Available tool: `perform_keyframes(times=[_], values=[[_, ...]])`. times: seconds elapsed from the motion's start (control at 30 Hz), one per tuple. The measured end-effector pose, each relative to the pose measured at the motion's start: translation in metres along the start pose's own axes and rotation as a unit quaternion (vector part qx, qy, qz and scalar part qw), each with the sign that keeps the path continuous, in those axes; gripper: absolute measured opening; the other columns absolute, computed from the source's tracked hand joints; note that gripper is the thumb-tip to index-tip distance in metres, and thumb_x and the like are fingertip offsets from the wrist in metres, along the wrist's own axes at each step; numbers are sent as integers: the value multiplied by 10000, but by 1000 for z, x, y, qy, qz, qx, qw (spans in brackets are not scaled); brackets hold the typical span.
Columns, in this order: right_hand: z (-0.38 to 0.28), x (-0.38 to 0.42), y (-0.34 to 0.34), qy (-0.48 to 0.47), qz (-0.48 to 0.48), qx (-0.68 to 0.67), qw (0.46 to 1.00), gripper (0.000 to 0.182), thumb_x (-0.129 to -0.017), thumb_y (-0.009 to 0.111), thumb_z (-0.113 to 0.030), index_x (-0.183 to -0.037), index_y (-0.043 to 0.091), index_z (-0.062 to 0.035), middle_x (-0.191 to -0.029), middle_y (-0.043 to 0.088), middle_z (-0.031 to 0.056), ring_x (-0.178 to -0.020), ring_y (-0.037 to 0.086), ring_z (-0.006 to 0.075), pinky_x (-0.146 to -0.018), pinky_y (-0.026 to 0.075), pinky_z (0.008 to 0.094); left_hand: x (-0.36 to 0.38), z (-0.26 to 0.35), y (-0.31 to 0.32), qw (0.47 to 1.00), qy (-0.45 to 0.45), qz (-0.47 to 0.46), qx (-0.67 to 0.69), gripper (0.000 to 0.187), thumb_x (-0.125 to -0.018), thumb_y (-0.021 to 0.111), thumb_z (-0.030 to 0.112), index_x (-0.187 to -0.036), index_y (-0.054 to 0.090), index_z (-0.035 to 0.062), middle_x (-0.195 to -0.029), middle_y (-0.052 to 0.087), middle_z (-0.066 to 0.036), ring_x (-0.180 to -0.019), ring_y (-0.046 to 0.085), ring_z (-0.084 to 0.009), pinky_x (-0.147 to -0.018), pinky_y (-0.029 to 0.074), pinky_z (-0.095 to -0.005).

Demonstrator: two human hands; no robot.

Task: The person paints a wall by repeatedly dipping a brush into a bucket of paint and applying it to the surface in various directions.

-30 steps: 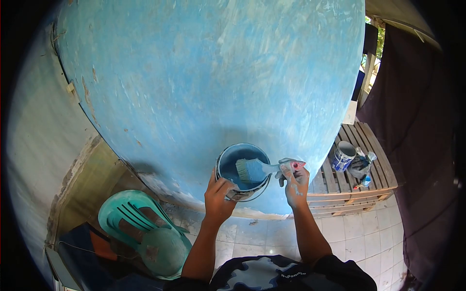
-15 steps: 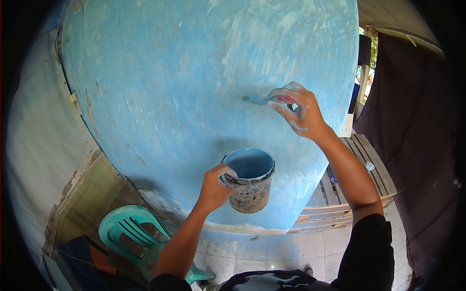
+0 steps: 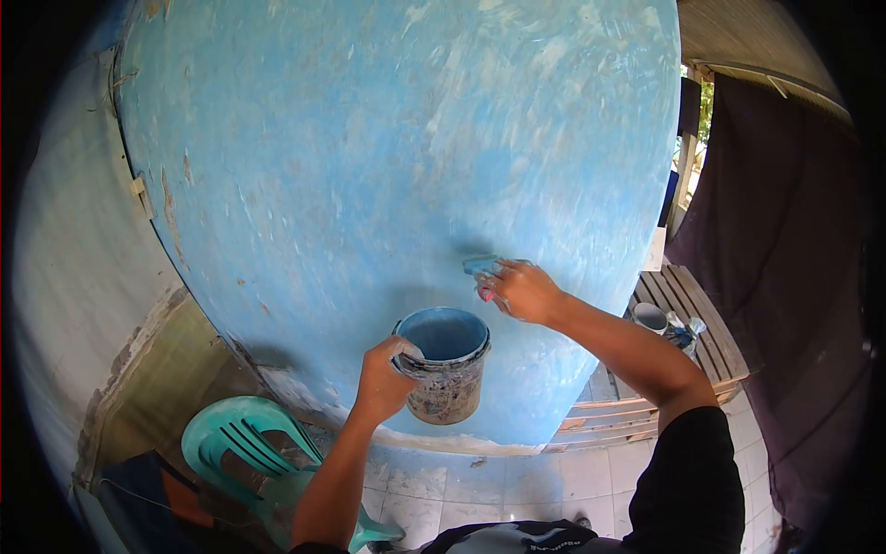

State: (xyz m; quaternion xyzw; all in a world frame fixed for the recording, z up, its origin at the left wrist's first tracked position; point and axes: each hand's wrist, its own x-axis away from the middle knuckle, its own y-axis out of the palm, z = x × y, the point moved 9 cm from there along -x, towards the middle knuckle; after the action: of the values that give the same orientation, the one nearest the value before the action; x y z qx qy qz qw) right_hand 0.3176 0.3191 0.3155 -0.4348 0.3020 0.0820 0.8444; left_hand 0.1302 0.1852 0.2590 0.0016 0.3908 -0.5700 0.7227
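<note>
My left hand [image 3: 384, 377] grips the rim of a paint-stained bucket [image 3: 447, 392], thumb over the near left edge. Blue coats the inside of the bucket, which hangs upright in front of the blue wall [image 3: 314, 185]. Up and to the right of it, my right hand [image 3: 522, 291] is closed around a paintbrush [image 3: 481, 265] with a red handle and a blue-covered head. The brush head points left, close against the wall. Paint smears mark the fingers of my right hand, and the wall is patchy with lighter streaks.
A green plastic chair [image 3: 221, 443] stands at lower left. On the right, a wooden slatted platform [image 3: 711, 323] carries a white cup [image 3: 650, 317] and a crumpled plastic bag [image 3: 685, 331]. A dark curtain [image 3: 784, 277] hangs farther right, above pale floor tiles [image 3: 591, 471].
My right hand has moved down and left with the paintbrush, now nearer the bucket. The bucket and left hand sit slightly lower and farther left in view. The white cup has come into sight.
</note>
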Motion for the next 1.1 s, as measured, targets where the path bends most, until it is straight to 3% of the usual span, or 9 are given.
perform_keyframes(times=[0.07, 0.2, 0.3, 0.53, 0.63, 0.77, 0.87, 1.0, 1.1], values=[[43, -17, -25, 59, 19, -73, 995, 348, -856, 742, -75, -1202, 720, -46, -1097, 749, 176, -1032, 717, 348, -856, 598, 421, 2, 2, 0, 1000, 6, -2, -1, 349, -642, 787, -151, -923, 673, 23, -960, 690, -98, -955, 687, -237, -860, 526, -336], [100, -49, -131, 56, 247, 67, 965, 362, -823, 772, -24, -1181, 729, -47, -1088, 751, 195, -987, 710, 383, -820, 592, 425, 7, -3, 1, 1000, -1, 1, -14, 332, -649, 794, -132, -919, 675, 18, -955, 698, -116, -930, 697, -259, -849, 533, -341], [95, -46, -150, 58, 285, 142, 946, 383, -807, 776, -31, -1186, 731, -55, -1143, 745, 187, -1006, 718, 373, -813, 600, 427, 13, -10, 5, 1000, -5, 14, -15, 317, -651, 801, -111, -916, 679, 12, -950, 705, -133, -918, 708, -287, -842, 539, -350], [-14, 35, 55, -10, 5, 23, 1000, 360, -865, 692, -98, -1221, 720, -52, -1164, 737, 202, -1148, 700, 378, -904, 607, 470, 26, -18, 4, 999, -34, 29, -23, 320, -641, 815, -98, -912, 687, 14, -957, 715, -135, -913, 715, -304, -840, 547, -355], [-20, 34, 61, 30, -54, -114, 991, 350, -866, 694, -110, -1211, 721, -61, -1136, 742, 194, -1087, 710, 382, -908, 600, 461, 31, -16, 2, 999, -30, 28, -35, 323, -639, 819, -95, -915, 692, 18, -959, 718, -136, -916, 713, -308, -837, 548, -362], [65, -1, -17, 95, 85, -61, 990, 418, -793, 765, -58, -1209, 721, -51, -1053, 736, 195, -1040, 702, 388, -836, 597, 467, 33, -10, 2, 998, -11, 23, -53, 318, -641, 823, -87, -910, 691, 19, -958, 718, -139, -917, 709, -321, -833, 549, -370], [51, -7, -76, 34, 218, 101, 970, 456, -770, 764, -67, -1222, 707, -50, -1288, 693, 204, -1090, 708, 362, -802, 612, 456, 38, -11, 3, 998, -16, 39, -50, 314, -643, 819, -84, -909, 689, 22, -949, 715, -141, -915, 704, -329, -828, 548, -378], [14, 22, 2, 28, 145, 107, 983, 370, -843, 683, -103, -1210, 709, -60, -1326, 677, 206, -1093, 714, 339, -766, 629, 428, 47, -18, 6, 997, -19, 57, -49, 302, -651, 803, -82, -907, 683, 24, -936, 706, -144, -911, 700, -333, -824, 546, -384], [-47, 66, 94, -17, 28, 36, 999, 306, -917, 633, -174, -1185, 743, -74, -1142, 735, 190, -1105, 727, 324, -737, 647, 417, 52, -23, 2, 996, -36, 63, -48, 298, -655, 792, -86, -910, 683, 22, -933, 701, -146, -910, 696, -337, -822, 544, -386]])
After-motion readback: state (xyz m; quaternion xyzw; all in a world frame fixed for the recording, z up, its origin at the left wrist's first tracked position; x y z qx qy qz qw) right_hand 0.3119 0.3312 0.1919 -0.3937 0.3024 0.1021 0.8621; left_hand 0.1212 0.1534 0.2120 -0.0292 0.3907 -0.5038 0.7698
